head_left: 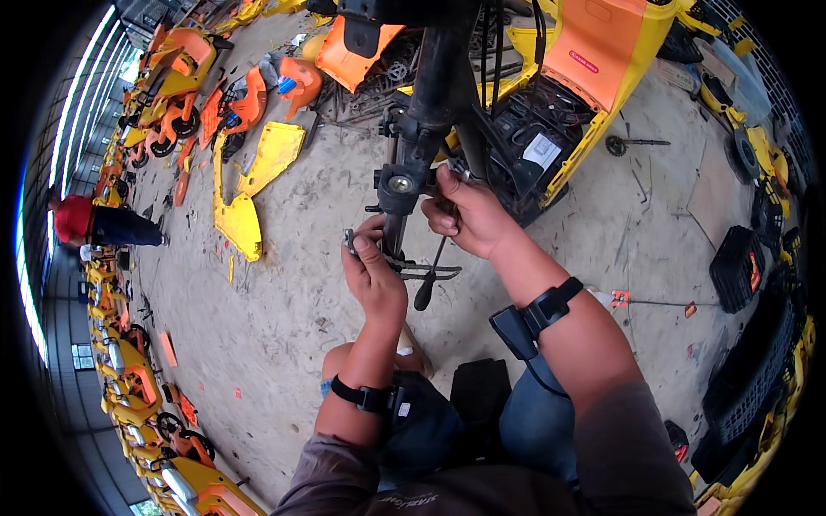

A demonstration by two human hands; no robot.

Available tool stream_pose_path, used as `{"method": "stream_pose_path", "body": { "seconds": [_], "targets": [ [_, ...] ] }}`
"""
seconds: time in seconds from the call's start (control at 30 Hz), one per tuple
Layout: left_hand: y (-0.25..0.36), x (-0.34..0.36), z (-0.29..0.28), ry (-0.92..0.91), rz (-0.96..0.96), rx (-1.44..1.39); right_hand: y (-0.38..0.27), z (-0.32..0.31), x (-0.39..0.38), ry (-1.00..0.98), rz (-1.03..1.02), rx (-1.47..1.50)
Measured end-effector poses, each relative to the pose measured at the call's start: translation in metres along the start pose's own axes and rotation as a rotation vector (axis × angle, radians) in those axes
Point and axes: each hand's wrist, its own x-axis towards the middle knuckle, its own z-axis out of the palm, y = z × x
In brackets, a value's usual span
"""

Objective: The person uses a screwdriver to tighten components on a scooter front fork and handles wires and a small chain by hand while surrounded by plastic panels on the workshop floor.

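Note:
A black vehicle frame tube (426, 146) comes down from the top middle, with a round metal bolt (400, 184) on its lower joint. Left of the tube's lower end, my left hand (376, 275) is closed, thumb and fingers pinching a small grey metal piece (348, 241). On the joint's other side is my right hand (473, 211), its fingers curled against the frame around something mostly hidden. A screwdriver with a black handle (424, 293) shows below this hand; whether I hold it, I cannot tell. Beside it lies a bent metal piece (443, 273).
Yellow-and-orange body panels (594, 52) enclose a black compartment at upper right. A loose yellow panel (237, 224) lies on the concrete floor to the left. A crank with chainring (618, 144) lies right. Parked scooters (129, 370) line the left, where a person in red (73, 218) stands.

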Motion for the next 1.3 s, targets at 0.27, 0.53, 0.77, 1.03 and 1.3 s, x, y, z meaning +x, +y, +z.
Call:
{"method": "stream_pose_path", "body": {
  "seconds": [0.27, 0.53, 0.77, 1.03, 1.3],
  "targets": [
    [0.0, 0.003, 0.011, -0.005, -0.146, -0.008, 0.003, -0.006, 0.008, -0.023, -0.031, 0.022],
    [-0.001, 0.002, 0.018, 0.032, -0.153, 0.009, 0.007, -0.004, 0.008, 0.036, -0.046, -0.035],
    [0.002, 0.003, 0.023, 0.042, -0.15, -0.001, 0.0, -0.002, 0.01, 0.018, -0.045, -0.032],
    [-0.002, 0.005, 0.022, 0.04, -0.111, 0.004, 0.0, 0.001, 0.017, 0.082, -0.004, 0.0],
    [-0.004, 0.002, 0.024, 0.07, -0.092, 0.002, 0.015, 0.002, 0.021, 0.038, -0.03, -0.003]
  ]
}}
